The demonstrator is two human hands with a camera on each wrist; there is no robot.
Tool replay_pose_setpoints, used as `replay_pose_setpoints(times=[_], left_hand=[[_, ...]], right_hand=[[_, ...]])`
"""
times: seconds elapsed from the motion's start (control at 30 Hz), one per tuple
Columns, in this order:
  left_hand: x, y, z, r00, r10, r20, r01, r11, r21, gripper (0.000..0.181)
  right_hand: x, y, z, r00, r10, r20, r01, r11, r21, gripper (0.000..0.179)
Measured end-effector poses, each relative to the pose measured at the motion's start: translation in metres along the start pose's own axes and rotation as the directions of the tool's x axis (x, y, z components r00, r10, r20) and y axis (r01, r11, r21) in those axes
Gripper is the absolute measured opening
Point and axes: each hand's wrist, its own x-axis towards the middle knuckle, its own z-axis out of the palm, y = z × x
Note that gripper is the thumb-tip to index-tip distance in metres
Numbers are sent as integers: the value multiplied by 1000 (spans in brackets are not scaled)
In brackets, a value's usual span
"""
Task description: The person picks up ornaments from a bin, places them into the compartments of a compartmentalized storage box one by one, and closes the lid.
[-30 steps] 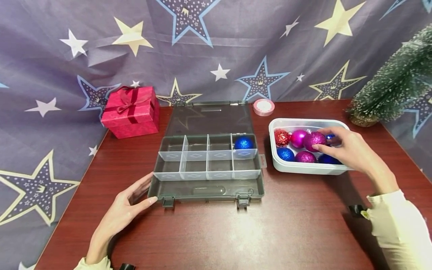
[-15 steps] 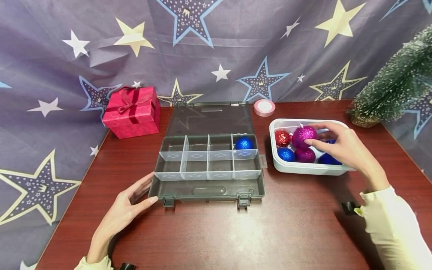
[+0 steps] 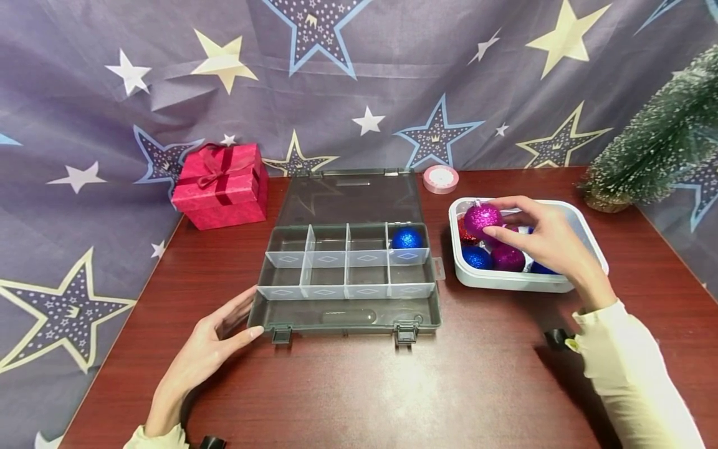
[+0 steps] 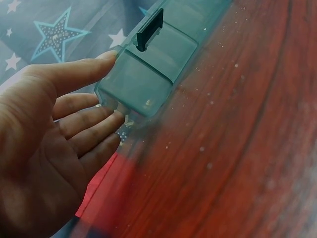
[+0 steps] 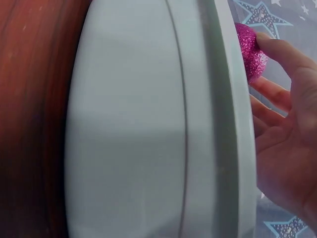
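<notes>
While a magenta ball is pinched by the right hand to the right of the case, its left end is touched by the straight-fingered left hand.

Uppermost bauble: was magenta, glittered. Compartment bauble: was glittered blue. Storage tub: was white. Organizer case: was smoky grey-green, its dividers whitish, diamond-marked. Gift box: was crimson, its ribbon darker. Backdrop: was grey-purple, with white, yellow and blue-outlined stars. Bench: was reddish-brown, wood-grained.
</notes>
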Motion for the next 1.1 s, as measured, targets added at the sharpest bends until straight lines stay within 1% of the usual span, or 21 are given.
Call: replay_pose_setpoints(times=[0.17, 0.37, 0.47, 0.73, 0.87, 1.0, 1.1], left_hand=[[0, 1, -1, 1000, -5, -1, 5, 1000, 6, 68], [0, 0, -1, 1000, -2, 4, 2, 1000, 0, 68], [0, 0, -1, 1000, 0, 5, 0, 1000, -5, 68], [0, 1, -1, 1000, -1, 7, 2, 1000, -9, 68], [0, 1, -1, 1000, -1, 7, 1, 1000, -11, 68], [0, 1, -1, 1000, -5, 5, 5, 1000, -6, 68], [-1, 0, -1, 1000, -9, 5, 9, 1000, -4, 68]], right_hand=[[6, -5, 10, 998, -47, 31, 45, 998, 36, 46], [15, -11, 22, 995, -77, 70, 70, 993, 98, 45], [20, -14, 28, 992, -96, 86, 87, 991, 105, 44], [33, -21, 42, 984, -139, 114, 130, 988, 81, 43], [41, -26, 51, 980, -158, 122, 144, 983, 110, 43], [49, -31, 60, 972, -194, 132, 174, 974, 147, 43], [53, -36, 65, 969, -199, 145, 175, 971, 161, 43]])
